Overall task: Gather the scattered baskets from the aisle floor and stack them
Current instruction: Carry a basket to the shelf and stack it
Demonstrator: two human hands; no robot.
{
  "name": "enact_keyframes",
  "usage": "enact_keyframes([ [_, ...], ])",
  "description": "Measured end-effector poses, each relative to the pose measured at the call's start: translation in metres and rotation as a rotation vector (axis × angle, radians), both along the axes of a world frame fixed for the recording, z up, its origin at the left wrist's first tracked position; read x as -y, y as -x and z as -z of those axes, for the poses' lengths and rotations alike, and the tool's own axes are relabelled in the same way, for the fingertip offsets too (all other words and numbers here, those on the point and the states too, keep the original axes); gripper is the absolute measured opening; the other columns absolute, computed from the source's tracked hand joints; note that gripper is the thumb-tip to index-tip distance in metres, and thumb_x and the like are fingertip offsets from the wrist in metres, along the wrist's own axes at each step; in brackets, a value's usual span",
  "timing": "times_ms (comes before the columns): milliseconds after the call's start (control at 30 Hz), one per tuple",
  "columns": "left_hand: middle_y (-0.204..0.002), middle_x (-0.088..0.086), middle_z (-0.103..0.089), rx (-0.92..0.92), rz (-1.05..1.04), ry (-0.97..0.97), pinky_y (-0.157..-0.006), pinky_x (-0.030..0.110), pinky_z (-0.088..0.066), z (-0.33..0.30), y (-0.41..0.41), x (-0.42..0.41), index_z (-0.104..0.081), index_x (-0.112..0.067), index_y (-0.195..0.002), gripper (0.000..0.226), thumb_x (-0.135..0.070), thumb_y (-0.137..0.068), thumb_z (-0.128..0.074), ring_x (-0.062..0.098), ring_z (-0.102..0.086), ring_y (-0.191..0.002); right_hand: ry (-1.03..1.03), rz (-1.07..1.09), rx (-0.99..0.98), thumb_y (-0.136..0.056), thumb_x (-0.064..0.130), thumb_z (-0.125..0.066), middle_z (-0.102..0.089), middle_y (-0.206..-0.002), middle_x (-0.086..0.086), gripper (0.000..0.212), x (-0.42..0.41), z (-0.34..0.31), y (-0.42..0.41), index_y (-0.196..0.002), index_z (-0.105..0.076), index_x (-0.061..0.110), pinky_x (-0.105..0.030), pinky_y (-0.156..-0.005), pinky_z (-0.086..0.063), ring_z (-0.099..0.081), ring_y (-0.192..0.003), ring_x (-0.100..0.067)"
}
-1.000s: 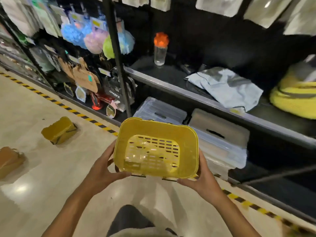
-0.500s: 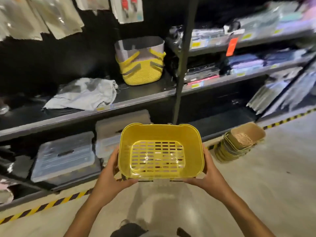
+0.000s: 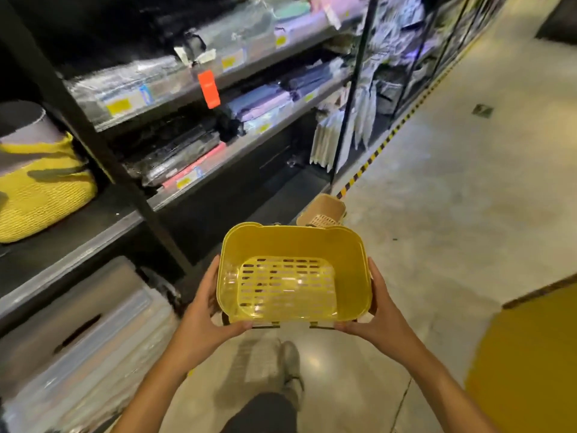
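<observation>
I carry a yellow plastic basket [image 3: 293, 270] with a slotted bottom at waist height, its opening facing up. My left hand [image 3: 203, 310] grips its left wall and near corner. My right hand [image 3: 374, 314] grips its right wall and near corner. Its dark wire handles hang below the near rim. Just beyond the far rim, the stack of baskets [image 3: 324, 210] stands on the floor by the shelf foot, a tan one on top, mostly hidden behind the yellow basket.
Black shelving [image 3: 150, 195] with packaged goods runs along the left, edged by yellow-black floor tape [image 3: 371, 157]. Clear storage boxes [image 3: 81, 332] sit low at the left. A woven yellow bag [image 3: 37, 189] rests on a shelf. A yellow floor patch [image 3: 527, 364] lies right. My foot [image 3: 290, 370] steps forward.
My view has swung right along the aisle and I have walked forward. The basket stack is now straight ahead and nearer. Both hands keep the same hold on the yellow basket.
</observation>
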State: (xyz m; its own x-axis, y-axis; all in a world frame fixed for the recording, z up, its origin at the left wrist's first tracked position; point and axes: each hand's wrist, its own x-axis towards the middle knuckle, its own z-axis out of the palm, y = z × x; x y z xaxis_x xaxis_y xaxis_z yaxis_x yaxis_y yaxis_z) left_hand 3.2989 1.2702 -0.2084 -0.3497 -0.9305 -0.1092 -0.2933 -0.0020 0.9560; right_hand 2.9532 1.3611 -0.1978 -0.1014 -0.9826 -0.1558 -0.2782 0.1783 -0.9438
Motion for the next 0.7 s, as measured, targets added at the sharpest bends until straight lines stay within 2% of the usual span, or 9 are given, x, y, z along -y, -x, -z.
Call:
enact_keyframes([
  [100,-0.154,-0.030,-0.041,-0.019,0.071,-0.009,-0.113,0.036,-0.040,0.004,0.047,0.052,-0.016,-0.059,-0.154,0.130,-0.049,-0.054,-0.098,-0.004,-0.045,-0.139,-0.051,0.046,0.005,-0.061,0.050,-0.095,-0.033,-0.141,0.051,0.135,0.033,-0.001,0.041,-0.157,0.001,0.051,-0.004,-0.093,-0.045,-0.042,-0.130,0.019],
  [200,-0.153,-0.032,-0.040,-0.038,0.089,-0.038,-0.119,0.047,-0.037,0.005,0.094,0.099,-0.014,-0.062,-0.152,0.131,-0.051,-0.052,-0.098,0.000,-0.041,-0.143,-0.080,0.099,-0.028,-0.051,0.062,-0.093,-0.033,-0.130,0.060,0.143,0.072,-0.007,0.083,-0.155,0.004,0.053,-0.004,-0.094,-0.044,-0.042,-0.128,0.021],
  [267,-0.152,-0.033,-0.041,-0.047,0.113,-0.029,-0.119,0.048,-0.037,0.003,0.127,0.128,-0.014,-0.065,-0.150,0.130,-0.053,-0.052,-0.097,0.001,-0.043,-0.142,-0.083,0.118,-0.042,-0.051,0.055,-0.095,-0.036,-0.131,0.058,0.142,0.098,-0.010,0.112,-0.155,0.002,0.053,-0.010,-0.100,-0.045,-0.043,-0.129,0.017],
  [367,-0.147,-0.035,-0.046,-0.064,0.144,-0.003,-0.116,0.038,-0.039,0.000,0.175,0.166,-0.018,-0.070,-0.146,0.122,-0.052,-0.054,-0.096,-0.002,-0.047,-0.138,-0.093,0.126,-0.045,-0.055,0.044,-0.096,-0.039,-0.136,0.053,0.142,0.130,-0.015,0.152,-0.159,-0.001,0.043,-0.023,-0.108,-0.042,-0.045,-0.129,0.017],
  [467,-0.146,-0.038,-0.045,-0.069,0.143,-0.019,-0.115,0.034,-0.037,-0.004,0.220,0.195,-0.019,-0.071,-0.145,0.122,-0.054,-0.052,-0.096,-0.006,-0.046,-0.137,-0.081,0.143,-0.040,-0.054,0.049,-0.097,-0.039,-0.136,0.051,0.141,0.156,-0.018,0.194,-0.159,-0.002,0.044,-0.020,-0.106,-0.044,-0.045,-0.129,0.016],
  [533,-0.149,-0.035,-0.042,-0.072,0.137,-0.049,-0.119,0.039,-0.034,-0.003,0.248,0.213,-0.017,-0.067,-0.149,0.126,-0.052,-0.052,-0.096,-0.004,-0.043,-0.140,-0.070,0.134,-0.042,-0.052,0.054,-0.097,-0.039,-0.137,0.050,0.142,0.176,-0.018,0.225,-0.158,-0.002,0.047,-0.019,-0.104,-0.046,-0.047,-0.130,0.013],
  [600,-0.153,-0.030,-0.042,-0.069,0.119,-0.072,-0.121,0.047,-0.033,-0.001,0.276,0.228,-0.016,-0.060,-0.153,0.128,-0.049,-0.055,-0.097,0.001,-0.042,-0.142,-0.075,0.107,-0.035,-0.054,0.049,-0.097,-0.040,-0.136,0.051,0.137,0.200,-0.013,0.258,-0.155,-0.004,0.052,-0.017,-0.102,-0.048,-0.048,-0.130,0.010],
  [700,-0.155,-0.025,-0.041,-0.069,0.038,-0.082,-0.121,0.051,-0.034,0.005,0.318,0.243,-0.015,-0.053,-0.157,0.130,-0.040,-0.058,-0.098,0.003,-0.043,-0.143,-0.044,0.012,-0.060,-0.059,0.041,-0.095,-0.038,-0.135,0.052,0.132,0.242,-0.007,0.307,-0.153,-0.004,0.055,-0.012,-0.096,-0.050,-0.049,-0.127,0.014],
])
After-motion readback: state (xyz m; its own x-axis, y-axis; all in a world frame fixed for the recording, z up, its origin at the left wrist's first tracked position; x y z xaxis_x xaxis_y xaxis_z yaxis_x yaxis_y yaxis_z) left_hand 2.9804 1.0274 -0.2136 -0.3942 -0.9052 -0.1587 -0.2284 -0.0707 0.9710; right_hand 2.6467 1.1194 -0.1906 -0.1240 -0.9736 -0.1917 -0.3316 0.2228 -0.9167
